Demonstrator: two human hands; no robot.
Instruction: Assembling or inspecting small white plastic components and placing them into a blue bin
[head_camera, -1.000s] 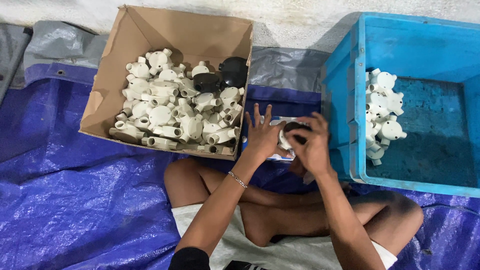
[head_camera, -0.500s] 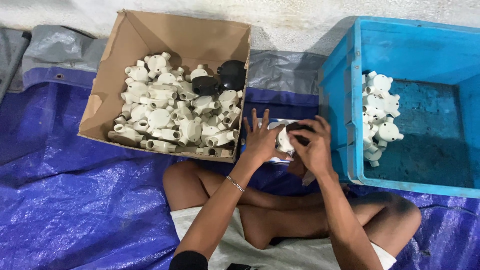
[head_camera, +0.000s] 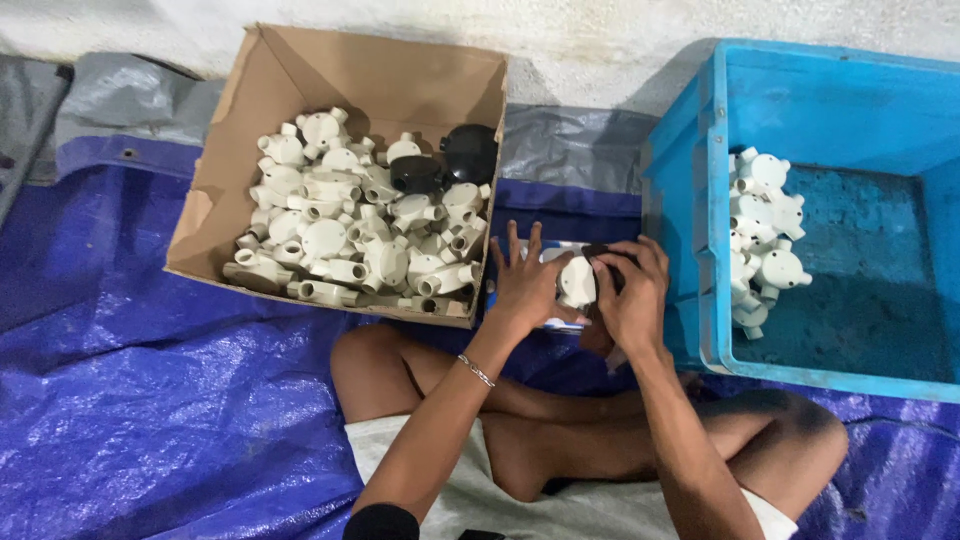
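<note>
Both hands meet over a white round plastic conduit junction box (head_camera: 577, 281), held between them just above the person's crossed legs. The left hand (head_camera: 525, 285) cups it from the side, fingers spread and partly open. The right hand (head_camera: 630, 295) curls closed around its other side, pressing a small dark piece (head_camera: 598, 251) at its top edge. A thin bracelet (head_camera: 477, 370) circles the left wrist. To the left sits a cardboard box (head_camera: 240, 150) heaped with white junction boxes (head_camera: 350, 235) and two black ones (head_camera: 445, 160). To the right, a blue plastic crate (head_camera: 700, 200) holds a smaller cluster of white fittings (head_camera: 765, 235). A blue tarpaulin (head_camera: 150, 400) covers the floor.
</note>
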